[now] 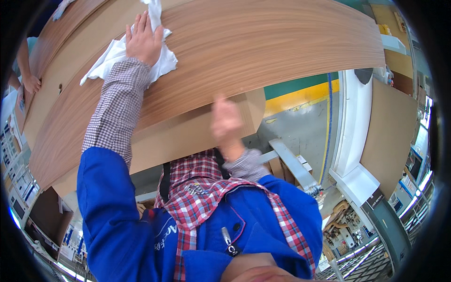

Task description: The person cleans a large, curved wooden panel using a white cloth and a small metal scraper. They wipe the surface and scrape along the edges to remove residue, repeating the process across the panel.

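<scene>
A long wood-grain panel lies across the view in front of me. My left hand rests flat, fingers extended, on a crumpled white cloth spread over the panel's left part. Blurred by motion, my right hand is at the panel's near edge, its fingers apparently curled; whether it grips the edge or anything else cannot be made out. Beneath the wood-grain panel a plain brown board sticks out towards my checked apron.
Another person's hand touches a panel edge at the left, and a gloved hand shows at the top left. A metal frame stands below right. Further right are a white machine part and an upright brown board.
</scene>
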